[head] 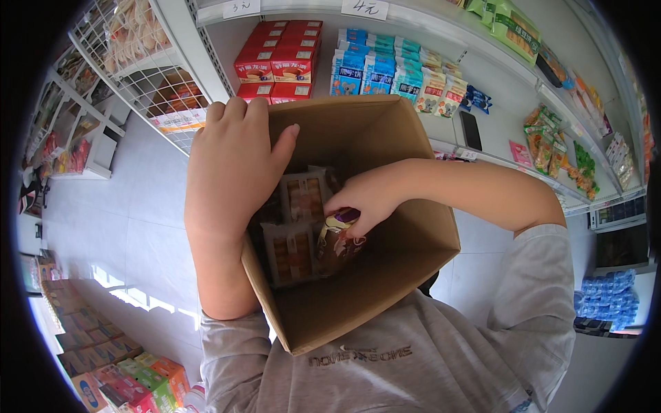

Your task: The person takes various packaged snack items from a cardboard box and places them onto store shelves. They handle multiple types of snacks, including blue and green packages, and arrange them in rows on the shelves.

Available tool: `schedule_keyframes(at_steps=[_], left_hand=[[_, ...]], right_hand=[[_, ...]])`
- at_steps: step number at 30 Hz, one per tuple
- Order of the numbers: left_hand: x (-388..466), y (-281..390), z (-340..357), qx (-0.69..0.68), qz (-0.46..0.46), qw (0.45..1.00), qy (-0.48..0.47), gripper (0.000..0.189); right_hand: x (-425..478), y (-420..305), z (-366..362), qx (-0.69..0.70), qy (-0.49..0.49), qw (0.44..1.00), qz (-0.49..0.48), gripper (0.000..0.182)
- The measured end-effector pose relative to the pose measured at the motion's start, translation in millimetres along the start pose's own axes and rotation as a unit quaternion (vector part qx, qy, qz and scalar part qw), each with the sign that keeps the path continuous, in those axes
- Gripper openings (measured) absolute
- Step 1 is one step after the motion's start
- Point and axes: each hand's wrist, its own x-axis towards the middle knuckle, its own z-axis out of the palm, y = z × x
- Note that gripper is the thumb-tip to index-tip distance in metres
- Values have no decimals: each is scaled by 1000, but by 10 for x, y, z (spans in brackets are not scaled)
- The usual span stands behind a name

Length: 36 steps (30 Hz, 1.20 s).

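Observation:
An open cardboard box [361, 304] is tilted in front of my chest, its mouth facing up toward me. My left hand [235, 160] grips the box's far left rim, fingers curled over the edge and thumb on the inner side. Deep inside the box, my right hand [369, 199] pinches the top of a brown snack package [341, 248] with yellowish and purple parts. To the left of that package lie two clear-wrapped trays of small baked snacks, a far tray [303, 196] and a near tray [292, 258]. Shadow hides part of the box's bottom.
A shelf ahead holds red snack cartons [276, 64], upright biscuit bags [379, 72], a black phone [470, 130] and loose snack packs [545, 139]. Wire mesh [129, 88] stands at left. Colourful cartons [142, 382] lie lower left; blue bottle packs [609, 297] stand right.

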Motion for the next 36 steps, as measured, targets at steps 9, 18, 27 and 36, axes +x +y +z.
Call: schedule_keyframes(at_steps=[9, 18, 27, 36], left_hand=[[35, -53, 36, -3, 1, 1000, -2, 37], [80, 26, -2, -1, -20, 999, -30, 38], [86, 59, -15, -16, -44, 998, -52, 39], [126, 146, -20, -5, -43, 997, -65, 40]], right_hand=[[-264, 148, -63, 206, 215, 951, -80, 69], [-571, 196, -188, 410, 347, 837, -105, 58], [-2229, 61, -1514, 169, 655, 733, -73, 72], [-2966, 70, -3002, -272, 525, 770, 241, 45]])
